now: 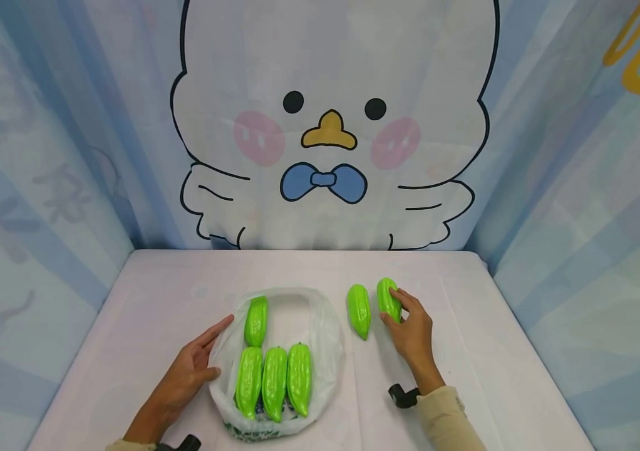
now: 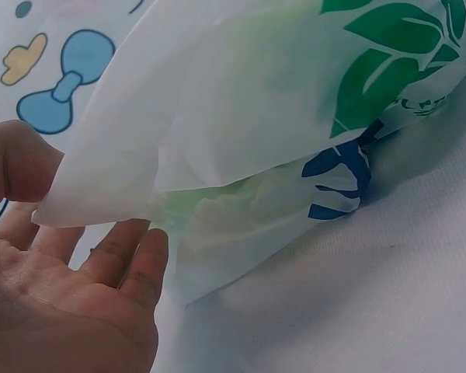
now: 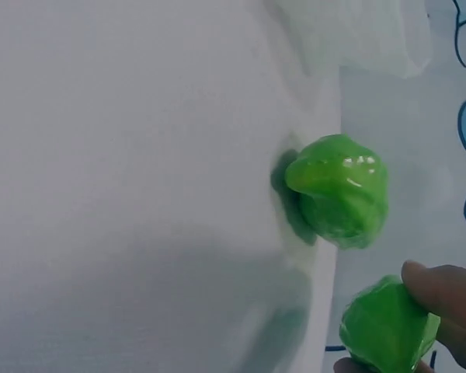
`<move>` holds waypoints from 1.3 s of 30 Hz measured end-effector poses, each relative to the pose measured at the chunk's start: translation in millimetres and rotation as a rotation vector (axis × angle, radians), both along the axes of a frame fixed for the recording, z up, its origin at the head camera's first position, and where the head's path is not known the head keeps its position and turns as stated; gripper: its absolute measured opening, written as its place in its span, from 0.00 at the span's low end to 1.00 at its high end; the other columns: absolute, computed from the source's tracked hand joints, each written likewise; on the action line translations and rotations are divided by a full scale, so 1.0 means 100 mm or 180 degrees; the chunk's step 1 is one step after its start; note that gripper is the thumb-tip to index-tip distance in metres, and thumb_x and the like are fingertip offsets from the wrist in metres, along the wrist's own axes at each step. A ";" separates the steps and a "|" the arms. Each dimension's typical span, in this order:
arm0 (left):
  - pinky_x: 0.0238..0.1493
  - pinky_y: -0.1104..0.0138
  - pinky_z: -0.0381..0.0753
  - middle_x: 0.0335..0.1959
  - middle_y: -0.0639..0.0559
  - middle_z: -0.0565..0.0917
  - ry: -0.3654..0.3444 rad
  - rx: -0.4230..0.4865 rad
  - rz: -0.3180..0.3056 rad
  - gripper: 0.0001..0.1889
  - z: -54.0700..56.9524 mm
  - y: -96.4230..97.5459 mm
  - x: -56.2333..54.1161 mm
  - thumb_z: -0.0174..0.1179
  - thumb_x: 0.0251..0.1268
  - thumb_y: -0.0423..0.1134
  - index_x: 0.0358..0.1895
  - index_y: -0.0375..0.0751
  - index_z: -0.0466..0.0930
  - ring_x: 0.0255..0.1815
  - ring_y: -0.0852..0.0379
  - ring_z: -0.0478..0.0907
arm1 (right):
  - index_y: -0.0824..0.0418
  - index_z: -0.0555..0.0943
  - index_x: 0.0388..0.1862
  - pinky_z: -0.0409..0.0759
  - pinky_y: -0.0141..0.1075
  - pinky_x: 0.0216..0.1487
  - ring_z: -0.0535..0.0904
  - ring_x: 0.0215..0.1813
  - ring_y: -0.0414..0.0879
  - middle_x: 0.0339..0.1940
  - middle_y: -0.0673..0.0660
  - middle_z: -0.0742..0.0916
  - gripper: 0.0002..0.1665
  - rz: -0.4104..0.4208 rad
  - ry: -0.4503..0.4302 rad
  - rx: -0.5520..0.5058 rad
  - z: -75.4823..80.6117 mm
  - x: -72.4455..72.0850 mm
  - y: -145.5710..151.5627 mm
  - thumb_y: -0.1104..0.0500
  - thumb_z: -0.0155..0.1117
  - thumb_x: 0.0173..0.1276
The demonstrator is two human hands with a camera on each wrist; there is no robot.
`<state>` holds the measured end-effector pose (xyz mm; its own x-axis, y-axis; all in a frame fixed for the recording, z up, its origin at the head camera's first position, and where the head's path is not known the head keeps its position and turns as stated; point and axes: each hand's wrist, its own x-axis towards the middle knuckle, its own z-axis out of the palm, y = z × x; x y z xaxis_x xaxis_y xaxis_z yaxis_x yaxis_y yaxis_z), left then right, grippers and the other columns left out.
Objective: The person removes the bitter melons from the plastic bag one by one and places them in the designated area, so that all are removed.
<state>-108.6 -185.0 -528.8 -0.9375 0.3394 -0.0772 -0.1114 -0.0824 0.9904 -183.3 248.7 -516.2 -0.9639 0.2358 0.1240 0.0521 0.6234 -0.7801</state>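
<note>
Pinched between thumb and fingers of the right hand (image 1: 412, 329): one glossy, bright-green, elongated, plastic-looking pepper (image 1: 387, 299). Located ahead and slightly left of that palm, long axis roughly front to back, far end leaning a little left. Lifted or resting on the white-covered table (image 1: 495, 351): cannot tell. Just left of it, apart, on the table: a second green pepper (image 1: 359, 310), nearly parallel, narrow tip toward the person. Nearer to the right hand than the left; set between the right hand and the container.

Container, left of both: white, translucent plastic bag (image 1: 328, 332), mouth open upward, printed outside with green leaves (image 2: 388, 78). Inside, on the near side: a row of three green peppers (image 1: 275, 382), abreast, long axes front to back. Beyond the leftmost, roughly in line with it: a fourth green pepper (image 1: 256, 321).

At the bag's left rim: left hand (image 1: 190, 366), fingers extended, thumb apart. Visible between them in the left wrist view: the bag's edge, no firm pinch evident.
</note>
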 end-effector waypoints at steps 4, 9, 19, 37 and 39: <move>0.71 0.83 0.67 0.90 0.45 0.49 -0.0007 -0.0007 -0.0003 0.54 0.01 0.00 0.00 0.60 0.54 0.17 0.87 0.47 0.52 0.75 0.86 0.61 | 0.58 0.77 0.76 0.79 0.56 0.73 0.72 0.79 0.65 0.80 0.64 0.74 0.38 -0.0004 -0.0082 0.0014 -0.06 -0.02 0.04 0.66 0.75 0.67; 0.71 0.83 0.66 0.90 0.45 0.49 0.0015 -0.0029 -0.0016 0.54 0.01 0.00 0.00 0.59 0.53 0.17 0.87 0.47 0.52 0.75 0.86 0.61 | 0.59 0.77 0.76 0.78 0.57 0.74 0.72 0.79 0.66 0.80 0.66 0.73 0.38 0.0001 -0.0163 0.0064 -0.11 -0.02 0.06 0.66 0.75 0.67; 0.71 0.82 0.66 0.90 0.48 0.48 -0.0091 -0.0039 -0.0005 0.54 0.02 0.00 0.00 0.61 0.54 0.18 0.87 0.47 0.52 0.75 0.85 0.60 | 0.60 0.77 0.75 0.76 0.56 0.77 0.72 0.78 0.66 0.79 0.67 0.74 0.38 -0.0011 -0.0155 0.0125 -0.17 -0.03 0.06 0.66 0.76 0.66; 0.72 0.83 0.64 0.90 0.50 0.49 -0.0050 -0.0085 -0.0001 0.54 0.02 0.01 -0.02 0.58 0.54 0.17 0.87 0.47 0.52 0.79 0.81 0.56 | 0.58 0.80 0.73 0.67 0.59 0.83 0.70 0.81 0.63 0.78 0.64 0.77 0.38 -0.0108 0.0297 0.0314 0.07 0.06 -0.08 0.65 0.79 0.63; 0.72 0.83 0.65 0.90 0.49 0.49 -0.0046 -0.0068 -0.0001 0.54 0.01 0.01 -0.01 0.59 0.54 0.17 0.87 0.47 0.52 0.78 0.83 0.58 | 0.57 0.80 0.73 0.66 0.58 0.83 0.69 0.82 0.61 0.78 0.63 0.77 0.37 -0.0083 0.0336 0.0246 0.14 0.08 -0.15 0.65 0.79 0.63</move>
